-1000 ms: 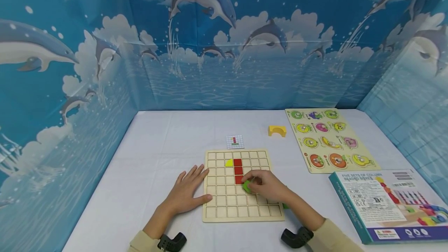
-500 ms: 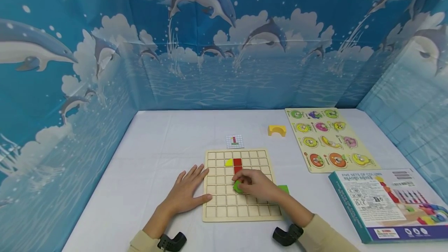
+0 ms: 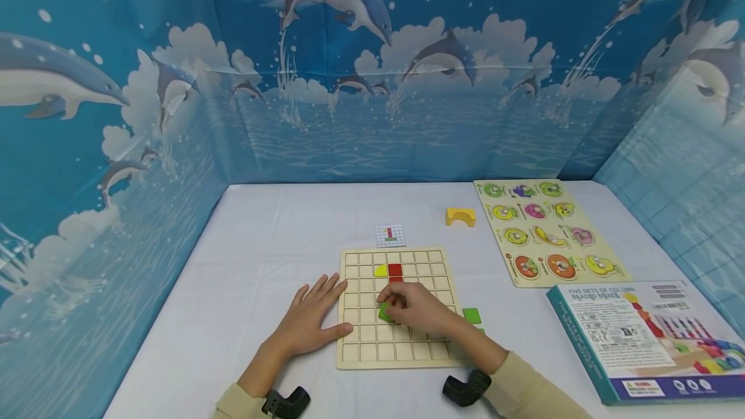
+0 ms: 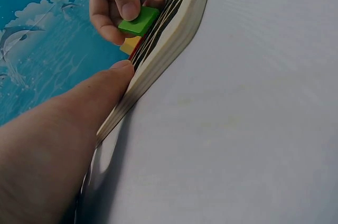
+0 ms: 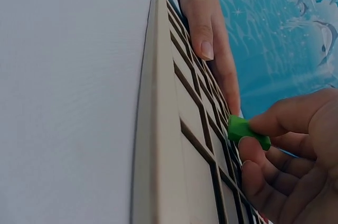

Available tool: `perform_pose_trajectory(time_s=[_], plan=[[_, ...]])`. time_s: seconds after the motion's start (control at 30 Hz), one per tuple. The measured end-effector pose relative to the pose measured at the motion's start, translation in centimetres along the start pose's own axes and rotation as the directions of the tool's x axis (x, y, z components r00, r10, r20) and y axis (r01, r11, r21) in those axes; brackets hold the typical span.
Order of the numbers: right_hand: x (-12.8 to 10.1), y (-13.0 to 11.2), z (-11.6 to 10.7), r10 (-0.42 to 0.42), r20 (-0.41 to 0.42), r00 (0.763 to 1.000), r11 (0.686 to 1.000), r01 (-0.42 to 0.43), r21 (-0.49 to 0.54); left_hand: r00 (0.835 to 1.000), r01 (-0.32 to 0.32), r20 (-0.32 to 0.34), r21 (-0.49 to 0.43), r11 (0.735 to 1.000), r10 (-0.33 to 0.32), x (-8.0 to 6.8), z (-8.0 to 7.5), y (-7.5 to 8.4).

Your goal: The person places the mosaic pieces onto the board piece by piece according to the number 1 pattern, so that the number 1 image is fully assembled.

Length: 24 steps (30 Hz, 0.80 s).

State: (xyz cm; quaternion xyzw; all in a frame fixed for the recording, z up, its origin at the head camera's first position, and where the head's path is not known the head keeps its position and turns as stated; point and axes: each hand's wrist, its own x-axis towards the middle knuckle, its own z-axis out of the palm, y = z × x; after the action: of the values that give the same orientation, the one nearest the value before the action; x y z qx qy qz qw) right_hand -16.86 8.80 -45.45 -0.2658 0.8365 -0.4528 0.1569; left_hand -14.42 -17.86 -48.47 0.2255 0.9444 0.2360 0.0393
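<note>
In the head view a wooden grid board [image 3: 361, 358] lies on the white table. My left hand [image 3: 311, 317] rests at its left edge, fingers spread and thumb on the rim. Over the board's middle, my right hand [image 3: 420, 307] pinches a green square tile [image 3: 385, 313] between thumb and fingers. The left wrist view has this green tile [image 4: 138, 22] tilted just above the grid. A yellow curved piece [image 3: 381, 270] sits in the grid beside red squares [image 3: 395, 270]; the right hand hides the lower red ones.
Right of the board lies another green tile [image 3: 471, 315], with one more partly behind the forearm. A small pattern card [image 3: 390, 236] is behind the board. Farther off are a yellow arch block [image 3: 460, 216], a fruit puzzle board [image 3: 526, 236] and a printed box [image 3: 623, 335].
My right hand has moved left across the board with the green tile, from right of the red column to its lower left. Green tiles at the right came into view. The left hand stayed put.
</note>
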Motion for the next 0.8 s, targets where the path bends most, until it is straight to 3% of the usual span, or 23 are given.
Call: perform_pose_trajectory(time_s=[0.47, 0.8], plan=[[0.2, -0.25, 0.54, -0.009, -0.008, 1.0, 0.996, 0.008, -0.091, 1.0, -0.003, -0.003, 0.001, 1.0, 0.003, -0.06, 0.05, 0.06], [-0.42, -0.38, 0.73, -0.072, -0.045, 0.996, 0.979, 0.062, -0.193, 1.0, 0.0, -0.006, 0.02, 1.0, 0.001, -0.06, 0.08, 0.08]])
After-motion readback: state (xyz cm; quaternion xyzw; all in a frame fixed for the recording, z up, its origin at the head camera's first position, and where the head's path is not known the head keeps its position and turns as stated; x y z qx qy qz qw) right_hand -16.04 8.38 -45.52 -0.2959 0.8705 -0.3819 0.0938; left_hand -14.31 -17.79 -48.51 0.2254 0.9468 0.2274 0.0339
